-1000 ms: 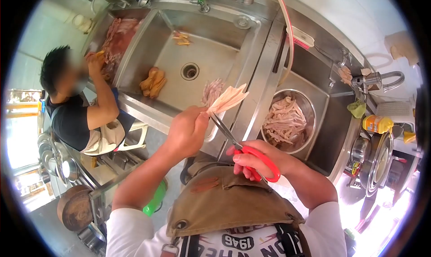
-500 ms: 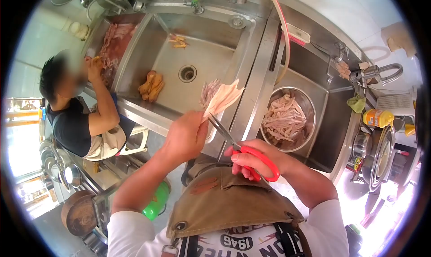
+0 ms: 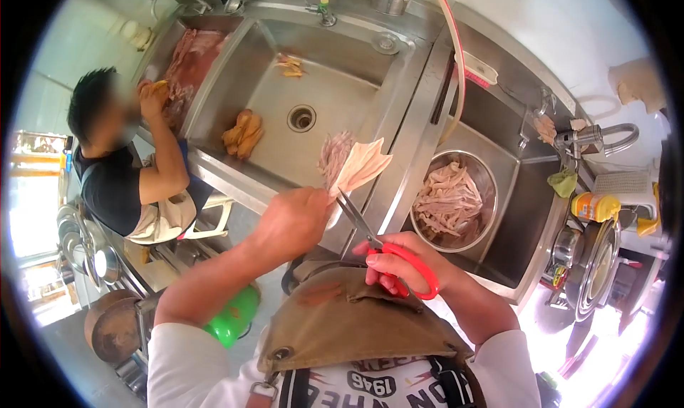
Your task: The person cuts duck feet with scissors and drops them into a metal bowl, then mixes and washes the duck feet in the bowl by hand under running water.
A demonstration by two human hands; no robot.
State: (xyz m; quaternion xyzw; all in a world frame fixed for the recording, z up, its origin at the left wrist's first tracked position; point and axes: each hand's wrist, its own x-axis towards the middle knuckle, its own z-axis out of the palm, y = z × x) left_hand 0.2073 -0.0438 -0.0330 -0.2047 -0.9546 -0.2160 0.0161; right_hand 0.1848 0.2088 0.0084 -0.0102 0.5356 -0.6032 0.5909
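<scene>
My left hand (image 3: 294, 219) is closed on the base of a pale, fan-shaped piece of raw meat (image 3: 363, 167), which spreads up and to the right over the sink edge. In my right hand (image 3: 400, 260) are red-handled scissors (image 3: 359, 221), with my fingers around the handles. Their blades point up and left, and the tips meet the lower edge of the pale piece near my left fingers; whether they cut into it I cannot tell. Just behind the piece lies a greyish-pink heap of raw meat (image 3: 333, 157). A steel bowl (image 3: 494, 203) at right holds pale raw strips (image 3: 449, 198).
Yellowish meat pieces (image 3: 243, 133) and small yellow scraps (image 3: 290, 66) lie in the large sink (image 3: 271, 116). A co-worker (image 3: 117, 173) handles something yellowish at the left basin (image 3: 206, 55). A hose (image 3: 456, 44) hangs between the sinks; a faucet (image 3: 605, 133) stands right.
The view has shifted slightly. My left hand still grips the pale piece, which now fans out a little wider. The scissor tips stay close to its lower edge. The co-worker's hands have shifted a little.
</scene>
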